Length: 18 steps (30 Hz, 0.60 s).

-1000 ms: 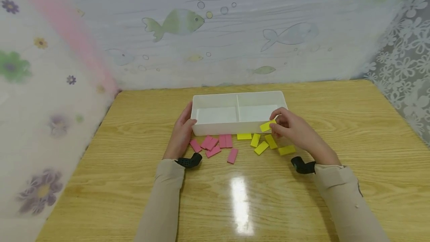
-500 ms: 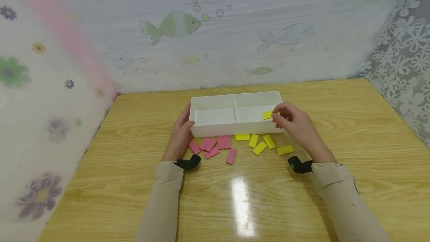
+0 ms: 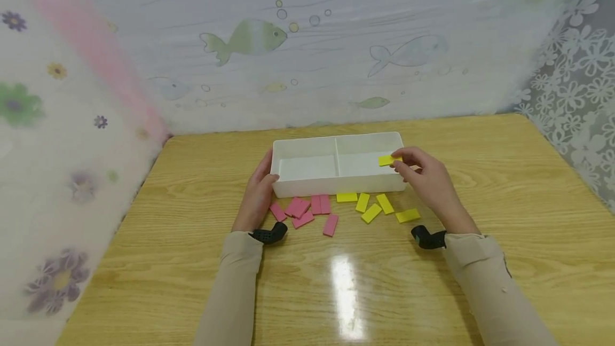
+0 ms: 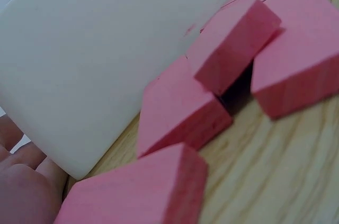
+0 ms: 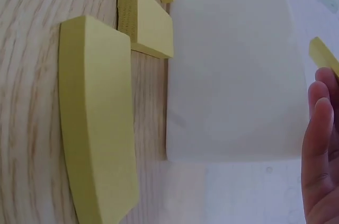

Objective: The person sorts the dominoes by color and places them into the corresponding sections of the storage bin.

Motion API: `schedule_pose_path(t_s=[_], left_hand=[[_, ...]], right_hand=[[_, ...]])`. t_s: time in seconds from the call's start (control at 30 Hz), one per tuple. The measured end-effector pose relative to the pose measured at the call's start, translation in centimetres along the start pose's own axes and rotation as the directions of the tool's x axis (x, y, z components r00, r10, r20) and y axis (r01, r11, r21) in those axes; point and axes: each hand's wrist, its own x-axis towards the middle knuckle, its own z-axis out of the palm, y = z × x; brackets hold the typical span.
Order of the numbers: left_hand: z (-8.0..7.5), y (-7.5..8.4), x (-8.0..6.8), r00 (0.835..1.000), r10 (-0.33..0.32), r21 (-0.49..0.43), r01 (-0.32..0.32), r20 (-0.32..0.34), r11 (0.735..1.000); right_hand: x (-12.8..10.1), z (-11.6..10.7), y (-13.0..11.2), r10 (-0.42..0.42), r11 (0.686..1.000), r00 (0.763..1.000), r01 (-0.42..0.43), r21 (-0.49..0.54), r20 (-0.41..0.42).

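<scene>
A white two-compartment box point(image 3: 307, 187) stands on the table. My left hand point(image 3: 255, 191) grips its left end, thumb at the front corner and fingers along the side; the left wrist view shows part of that hand point(image 4: 26, 187) beside the box wall. My right hand point(image 3: 427, 180) pinches a yellow domino-like block point(image 3: 386, 160) over the right compartment, near the front rim. In the right wrist view its fingers point(image 5: 319, 139) are above the box rim, with the yellow block point(image 5: 323, 54) partly cut off by the frame edge.
Several pink blocks point(image 3: 330, 225) lie before the box's left half, some of them overlapping. Several yellow blocks point(image 3: 371, 213) lie before its right half. The wooden table point(image 3: 307, 282) meets a fish-patterned curtain point(image 3: 326, 68) behind the box.
My right hand has raised the yellow block from in front of the box to above the right compartment. My left hand stays at the box's left end.
</scene>
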Motion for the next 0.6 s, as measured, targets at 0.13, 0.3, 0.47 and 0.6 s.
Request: schedule_pose_path(t_s=[0.13, 0.3, 0.47, 0.6], left_hand=[[-0.02, -0.08, 0.03, 1.000, 0.021, -0.009, -0.020, 0.010, 1.000], [0.02, -0.20, 0.19, 0.999, 0.032, -0.043, -0.031, 0.028, 0.999], [0.04, -0.28, 0.22, 1.000, 0.024, -0.041, -0.023, 0.019, 0.999], [-0.04, -0.24, 0.13, 1.000, 0.010, -0.029, -0.010, 0.007, 1.000]], right_hand=[[-0.01, 0.12, 0.21, 0.000, 1.000, 1.000, 0.000, 0.020, 0.002], [-0.05, 0.16, 0.29, 0.020, 1.000, 1.000, -0.020, 0.023, 0.007], [-0.03, 0.27, 0.34, 0.020, 0.999, 1.000, -0.020, 0.034, 0.008], [0.01, 0.52, 0.32, 0.021, 0.999, 1.000, -0.022, 0.034, 0.010]])
